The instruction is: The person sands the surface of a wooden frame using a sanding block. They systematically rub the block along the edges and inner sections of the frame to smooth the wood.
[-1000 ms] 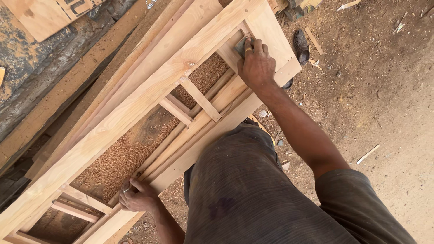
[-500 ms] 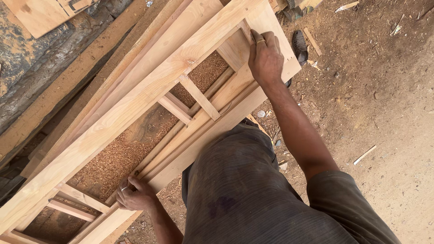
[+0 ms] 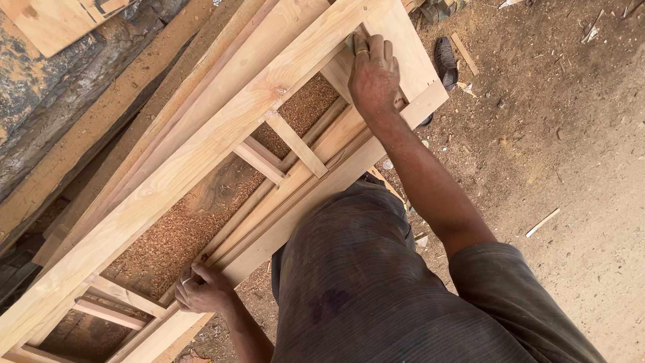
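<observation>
A pale wooden frame (image 3: 201, 158) with rails and short crosspieces lies slanted in front of me. My right hand (image 3: 373, 70) presses flat on its far end board, with a small grey-green piece of sandpaper (image 3: 351, 42) showing under the fingertips. A ring sits on one finger. My left hand (image 3: 201, 289) is curled around the near rail of the frame, low in the view. My dark trousers fill the lower middle.
Sawdust (image 3: 175, 235) lies heaped under the frame's openings. Long planks (image 3: 74, 181) and a plywood sheet (image 3: 54, 23) lie at the left. A dark sandal (image 3: 445, 57) and wood scraps (image 3: 543, 222) rest on the dirt floor at the right.
My right hand has slid farther up the end board, away from me, with the sandpaper under it. The left hand has kept its grip on the near rail.
</observation>
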